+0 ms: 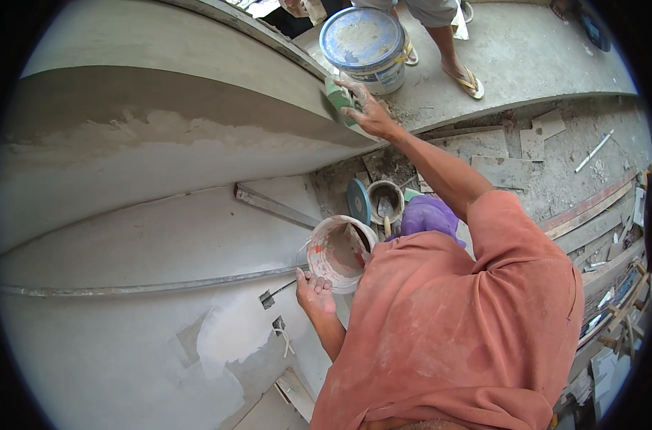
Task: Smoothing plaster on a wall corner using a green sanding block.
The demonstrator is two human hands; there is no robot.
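My right hand (369,115) reaches far forward, its fingers wrapped over a green sponge-like block (338,100). The block presses against the end of the curved plastered wall (233,100), near its top edge. My left hand (316,292) is low, palm up, fingers loosely stretched with nothing seen in them. Just beside it stands a white bucket (322,261), smeared inside with pale plaster and reddish marks; whether the hand touches it, I cannot tell. Behind that, a smaller bucket (396,192) holds a trowel (385,207), and a blue-green disc (358,201) leans next to it.
A large lidded bucket (362,39) stands on the ledge, near another person's sandalled foot (463,82). A long metal bar (276,206) lies at the wall's base. Wall box openings (267,299) with cable are at left. Boards (605,204) and rubble cover the right.
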